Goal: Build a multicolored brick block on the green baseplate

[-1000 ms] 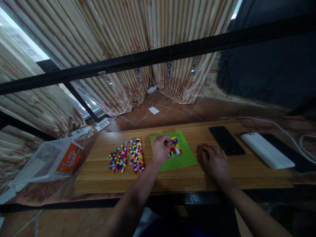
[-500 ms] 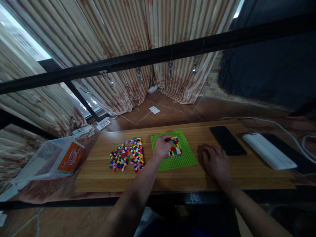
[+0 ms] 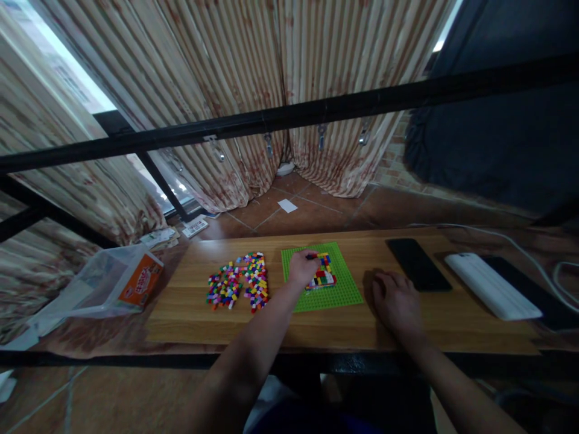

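My left hand (image 3: 301,268) is over the left part of a green studded baseplate (image 3: 342,294), its fingers pinched together at the upper left of a small toy-brick build (image 3: 324,278). A dark bit shows at the fingertips, but I cannot tell whether it is held or fixed to the build. Red, white, yellow and blue bricks make up the visible part of the build; my fingers cover its left side. My right hand (image 3: 397,301) rests on the wooden table (image 3: 190,325), right of the baseplate, with its fingers loosely bent and nothing in them.
Loose coloured bricks (image 3: 257,280) lie in two heaps left of the baseplate. A clear plastic box (image 3: 99,280) with an orange label stands at the far left. Right of my right hand are a black phone (image 3: 418,265) and a white oblong device (image 3: 493,286). A black bar (image 3: 298,117) crosses beyond the table.
The camera view has shifted slightly, so the whole scene sits a little differently. My left hand stays at the build, and my right hand rests in the same place.
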The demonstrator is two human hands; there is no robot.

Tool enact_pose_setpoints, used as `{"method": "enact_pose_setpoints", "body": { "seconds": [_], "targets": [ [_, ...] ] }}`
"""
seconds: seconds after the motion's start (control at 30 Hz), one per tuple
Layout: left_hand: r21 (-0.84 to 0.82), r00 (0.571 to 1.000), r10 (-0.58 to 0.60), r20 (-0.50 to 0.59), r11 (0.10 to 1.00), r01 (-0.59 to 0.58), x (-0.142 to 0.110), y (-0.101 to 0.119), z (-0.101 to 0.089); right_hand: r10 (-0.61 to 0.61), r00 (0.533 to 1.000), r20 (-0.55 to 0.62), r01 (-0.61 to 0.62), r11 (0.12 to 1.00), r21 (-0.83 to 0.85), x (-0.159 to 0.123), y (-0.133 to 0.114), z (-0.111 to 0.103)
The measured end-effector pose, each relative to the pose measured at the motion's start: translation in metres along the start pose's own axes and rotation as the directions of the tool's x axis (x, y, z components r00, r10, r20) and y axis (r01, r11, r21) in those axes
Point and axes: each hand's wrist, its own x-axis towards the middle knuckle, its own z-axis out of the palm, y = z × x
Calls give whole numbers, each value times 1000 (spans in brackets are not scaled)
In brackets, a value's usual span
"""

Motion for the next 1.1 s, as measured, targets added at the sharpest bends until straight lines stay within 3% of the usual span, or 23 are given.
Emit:
{"method": "enact_pose_setpoints", "body": {
  "seconds": [0.17,0.37,0.63,0.9,1.1],
  "targets": [
    [-126,998,55,2,991,-54,-7,-9,-11,7,1000,-25,-7,1000,-2,1,-2,-2],
    [-49,982,158,-107,985,-164,-38,-34,-21,-17,999,-33,17,1000,-2,0,-1,-3],
    [-84,984,177,-28,980,-178,-63,-35,-16,-17,1000,-5,17,1000,-15,-1,2,-3],
    [-156,963,239,121,963,-220,-54,-55,-35,-49,999,-4,49,998,-25,0,3,-6],
    [-62,932,288,218,958,-281,-40,-48,-43,-55,998,5,55,996,-69,0,9,-2]
  ]
}}
